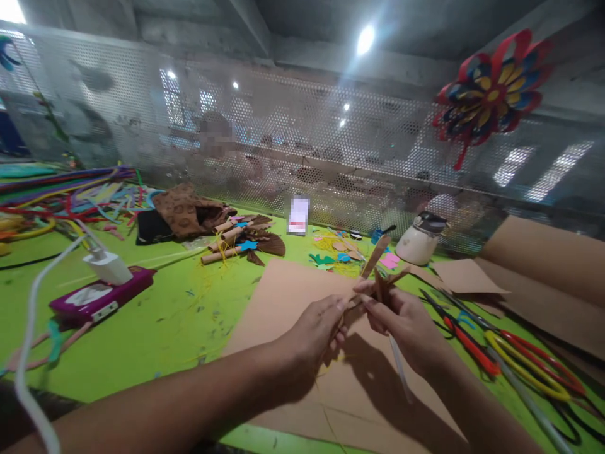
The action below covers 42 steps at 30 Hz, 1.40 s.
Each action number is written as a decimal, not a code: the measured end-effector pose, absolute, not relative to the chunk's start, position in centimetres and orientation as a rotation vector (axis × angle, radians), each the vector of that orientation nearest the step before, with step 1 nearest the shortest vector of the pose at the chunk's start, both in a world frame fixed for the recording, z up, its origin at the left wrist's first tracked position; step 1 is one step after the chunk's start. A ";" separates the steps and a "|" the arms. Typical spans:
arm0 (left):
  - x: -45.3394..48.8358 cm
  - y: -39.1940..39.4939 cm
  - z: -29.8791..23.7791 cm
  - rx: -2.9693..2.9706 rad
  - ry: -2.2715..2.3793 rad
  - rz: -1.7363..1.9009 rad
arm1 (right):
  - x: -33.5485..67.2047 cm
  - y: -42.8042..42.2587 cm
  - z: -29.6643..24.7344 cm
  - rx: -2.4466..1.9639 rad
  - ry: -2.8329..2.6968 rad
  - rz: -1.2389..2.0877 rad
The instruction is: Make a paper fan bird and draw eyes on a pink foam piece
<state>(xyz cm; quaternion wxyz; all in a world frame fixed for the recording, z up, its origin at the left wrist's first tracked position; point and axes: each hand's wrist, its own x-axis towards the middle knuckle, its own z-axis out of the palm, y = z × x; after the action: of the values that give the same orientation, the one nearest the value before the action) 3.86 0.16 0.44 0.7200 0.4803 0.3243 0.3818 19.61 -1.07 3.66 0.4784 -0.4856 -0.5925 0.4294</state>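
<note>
My left hand (314, 331) and my right hand (409, 325) meet over a brown paper sheet (278, 302). Between them they grip a folded brown paper piece (377, 255), whose strips stick up and out past my fingers. Its lower part is hidden by my hands. The fingers of both hands are closed and pinching. A thin pale stick (401, 372) slants down below my right hand; I cannot tell whether it is held. Thin yellow strands hang beneath my left hand.
Scissors with red and yellow handles (529, 362) and red-handled pliers (472, 347) lie right. Brown card (467, 275) is behind them. A purple power strip (101, 296) with a white plug is left. Rolled paper pieces (224, 252), paper scraps and a perforated screen (293, 126) stand farther back.
</note>
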 end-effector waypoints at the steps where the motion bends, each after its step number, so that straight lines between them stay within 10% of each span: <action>1: 3.8 0.1 0.6 1.054 0.708 0.841 | 19.7 -1.1 3.7 -1.192 -1.466 1.051; 42: 1.4 4.0 1.8 0.772 0.693 0.914 | 28.0 3.1 1.9 -1.695 -1.508 0.449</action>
<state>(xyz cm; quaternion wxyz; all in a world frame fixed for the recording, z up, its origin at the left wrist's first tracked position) 1.35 3.99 1.76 0.7703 0.3562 0.3196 0.4214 27.97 3.07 1.91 0.4026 -0.6708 -0.5970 0.1777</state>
